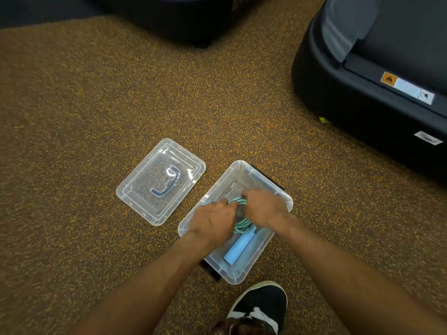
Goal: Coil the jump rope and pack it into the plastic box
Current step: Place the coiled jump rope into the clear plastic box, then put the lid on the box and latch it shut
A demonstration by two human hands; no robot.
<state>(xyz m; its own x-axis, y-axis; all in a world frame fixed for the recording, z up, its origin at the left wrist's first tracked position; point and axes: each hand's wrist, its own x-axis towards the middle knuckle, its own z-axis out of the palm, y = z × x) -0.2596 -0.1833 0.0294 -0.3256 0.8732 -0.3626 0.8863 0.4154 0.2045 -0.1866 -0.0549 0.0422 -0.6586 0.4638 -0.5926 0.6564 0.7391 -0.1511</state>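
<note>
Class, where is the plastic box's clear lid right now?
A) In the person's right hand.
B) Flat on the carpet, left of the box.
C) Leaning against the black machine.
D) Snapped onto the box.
B: the lid lies flat on the carpet beside the open plastic box.

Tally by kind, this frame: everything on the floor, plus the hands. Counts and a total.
left hand, right hand: 2
plastic box: 1
lid: 1
jump rope: 1
shoe: 1
black machines: 2
Total: 8
</note>
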